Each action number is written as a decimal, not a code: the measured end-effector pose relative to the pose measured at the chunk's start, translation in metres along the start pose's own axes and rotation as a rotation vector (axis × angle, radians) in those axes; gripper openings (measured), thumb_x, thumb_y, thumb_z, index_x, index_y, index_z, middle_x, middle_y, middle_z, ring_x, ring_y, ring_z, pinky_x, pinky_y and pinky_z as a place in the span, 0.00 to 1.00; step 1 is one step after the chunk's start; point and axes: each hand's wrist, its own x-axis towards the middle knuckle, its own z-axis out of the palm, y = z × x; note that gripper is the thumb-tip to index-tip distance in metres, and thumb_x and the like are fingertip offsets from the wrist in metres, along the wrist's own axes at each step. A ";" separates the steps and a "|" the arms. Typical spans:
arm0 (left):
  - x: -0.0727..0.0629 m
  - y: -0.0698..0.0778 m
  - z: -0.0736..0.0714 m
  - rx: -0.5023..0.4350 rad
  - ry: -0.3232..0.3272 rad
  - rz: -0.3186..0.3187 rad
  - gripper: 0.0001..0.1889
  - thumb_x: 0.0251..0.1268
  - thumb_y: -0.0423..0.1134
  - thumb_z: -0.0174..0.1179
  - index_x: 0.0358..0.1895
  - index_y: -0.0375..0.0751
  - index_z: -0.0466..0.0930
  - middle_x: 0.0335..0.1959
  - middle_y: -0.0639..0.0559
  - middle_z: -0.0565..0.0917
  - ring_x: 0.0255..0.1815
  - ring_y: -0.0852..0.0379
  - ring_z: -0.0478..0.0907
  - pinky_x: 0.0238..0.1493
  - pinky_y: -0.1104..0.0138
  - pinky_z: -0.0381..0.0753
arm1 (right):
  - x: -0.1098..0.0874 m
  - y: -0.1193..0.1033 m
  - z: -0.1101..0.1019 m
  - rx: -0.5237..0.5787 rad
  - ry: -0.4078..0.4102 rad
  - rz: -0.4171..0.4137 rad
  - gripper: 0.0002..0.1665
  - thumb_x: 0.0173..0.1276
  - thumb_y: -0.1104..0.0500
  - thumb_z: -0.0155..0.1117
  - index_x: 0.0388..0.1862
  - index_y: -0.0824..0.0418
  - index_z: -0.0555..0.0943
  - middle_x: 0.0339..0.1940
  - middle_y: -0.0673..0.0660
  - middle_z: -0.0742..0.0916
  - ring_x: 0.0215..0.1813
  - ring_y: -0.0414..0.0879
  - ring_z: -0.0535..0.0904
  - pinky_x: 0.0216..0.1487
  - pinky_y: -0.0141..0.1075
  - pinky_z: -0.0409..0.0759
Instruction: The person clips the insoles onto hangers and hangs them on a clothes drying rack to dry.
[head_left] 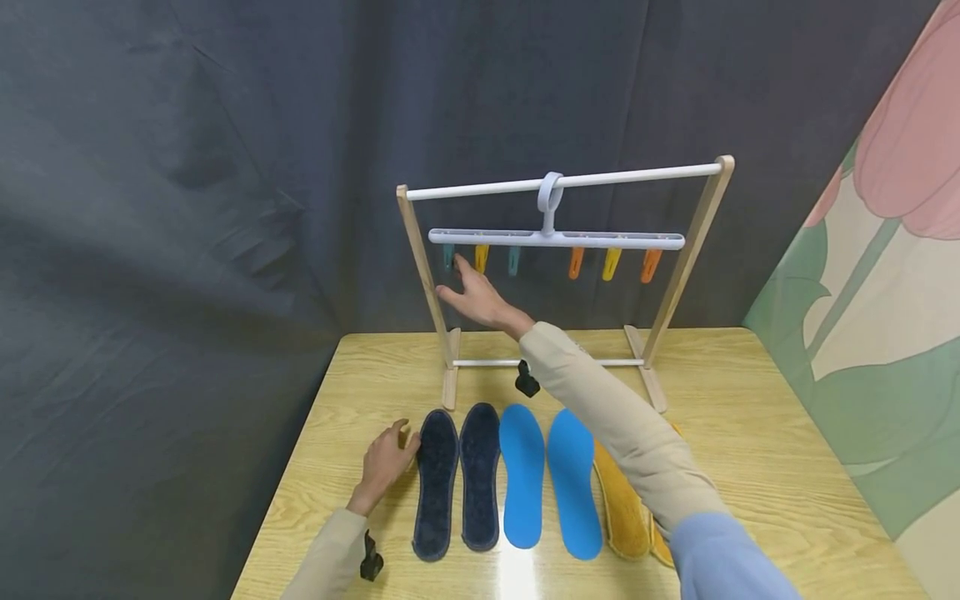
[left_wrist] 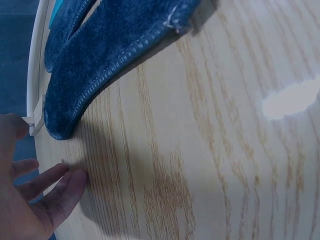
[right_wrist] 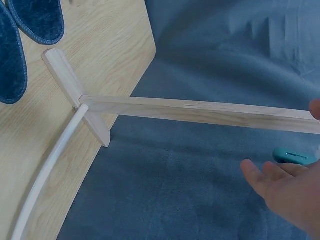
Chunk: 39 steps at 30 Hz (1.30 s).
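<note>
Head view: the right hand [head_left: 480, 297] is outstretched at the hanger [head_left: 487, 238]'s leftmost teal clothespin [head_left: 447, 256]; I judge the step as taking hold. Left wrist: the left hand [left_wrist: 25, 207] grips nothing beside a navy insole [left_wrist: 107, 45]. Right wrist: right hand spread, grasping nothing; a pinch seems called for next.

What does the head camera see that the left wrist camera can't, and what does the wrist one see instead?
Only the head view shows the colourful pegs, the white hanger, the yellow insoles, the right grip and the pink flower.

Only the left wrist view shows pale loose threads at one end of a dark insole.

Both show the left grip, two dark insoles, the wooden table and some blue insole.
</note>
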 end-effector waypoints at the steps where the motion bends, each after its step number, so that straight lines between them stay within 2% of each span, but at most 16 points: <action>1: 0.000 0.000 0.000 -0.002 0.001 0.001 0.24 0.69 0.45 0.60 0.62 0.32 0.76 0.44 0.37 0.84 0.36 0.44 0.82 0.31 0.52 0.81 | 0.000 0.000 0.000 0.006 0.001 0.001 0.45 0.77 0.52 0.54 0.79 0.69 0.44 0.77 0.68 0.61 0.75 0.58 0.61 0.71 0.47 0.64; 7: 0.000 0.002 0.000 -0.015 -0.022 -0.010 0.25 0.69 0.46 0.60 0.63 0.33 0.76 0.44 0.39 0.85 0.39 0.42 0.83 0.32 0.52 0.82 | 0.000 0.000 -0.001 0.026 -0.002 0.013 0.44 0.77 0.52 0.54 0.79 0.68 0.46 0.76 0.67 0.62 0.75 0.56 0.61 0.71 0.46 0.63; 13: -0.001 0.007 0.000 -0.021 -0.040 0.013 0.25 0.68 0.44 0.62 0.62 0.30 0.75 0.42 0.39 0.84 0.38 0.42 0.83 0.33 0.51 0.82 | -0.001 -0.002 -0.002 0.059 0.007 0.013 0.42 0.77 0.53 0.54 0.79 0.67 0.47 0.75 0.67 0.64 0.74 0.56 0.63 0.70 0.45 0.64; 23: -0.002 0.010 0.003 -0.031 -0.049 0.065 0.25 0.67 0.40 0.64 0.61 0.27 0.74 0.41 0.37 0.83 0.37 0.42 0.82 0.33 0.51 0.81 | -0.005 -0.004 -0.004 0.185 -0.002 0.026 0.39 0.78 0.56 0.53 0.79 0.67 0.49 0.72 0.67 0.68 0.69 0.57 0.70 0.65 0.46 0.71; 30: -0.001 0.010 0.006 -0.027 -0.044 0.077 0.24 0.67 0.39 0.64 0.60 0.27 0.75 0.39 0.39 0.82 0.35 0.45 0.81 0.31 0.54 0.80 | -0.004 -0.007 -0.003 0.197 -0.003 0.023 0.38 0.79 0.57 0.52 0.78 0.68 0.50 0.72 0.69 0.69 0.67 0.58 0.72 0.64 0.46 0.73; 35: -0.002 0.012 0.006 -0.023 -0.048 0.074 0.24 0.67 0.39 0.65 0.60 0.27 0.75 0.41 0.38 0.83 0.38 0.43 0.82 0.35 0.51 0.81 | -0.003 -0.010 -0.001 0.204 -0.016 0.007 0.35 0.80 0.57 0.51 0.77 0.69 0.52 0.70 0.69 0.70 0.68 0.58 0.72 0.63 0.45 0.73; 39: -0.001 0.014 0.007 -0.032 -0.046 0.076 0.25 0.65 0.39 0.66 0.60 0.27 0.75 0.42 0.37 0.83 0.40 0.42 0.82 0.38 0.49 0.81 | -0.004 -0.012 -0.001 0.191 -0.005 0.000 0.29 0.80 0.56 0.50 0.72 0.69 0.59 0.67 0.69 0.73 0.66 0.58 0.73 0.62 0.46 0.74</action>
